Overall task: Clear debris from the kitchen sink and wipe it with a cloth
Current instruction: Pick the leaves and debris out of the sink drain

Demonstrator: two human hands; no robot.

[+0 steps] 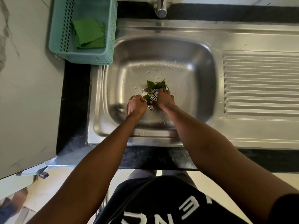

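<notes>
Sink (161,50), stainless steel, wet with droplets, set in a dark counter (74,97); green leaves (155,85) and a scrap of foil (151,108) heaped at the drain; left hand (136,105) curled closed on leaf debris; right hand (165,98) pinching the round strainer (154,94), tilted up; folded green cloth (89,33) lying in a teal basket (56,42) left of the basin; tap (161,8) above.

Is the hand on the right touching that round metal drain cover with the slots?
Touching. The head view shows the right hand with its fingers resting on the edge of the round slotted metal drain cover, no gap between them.
</notes>
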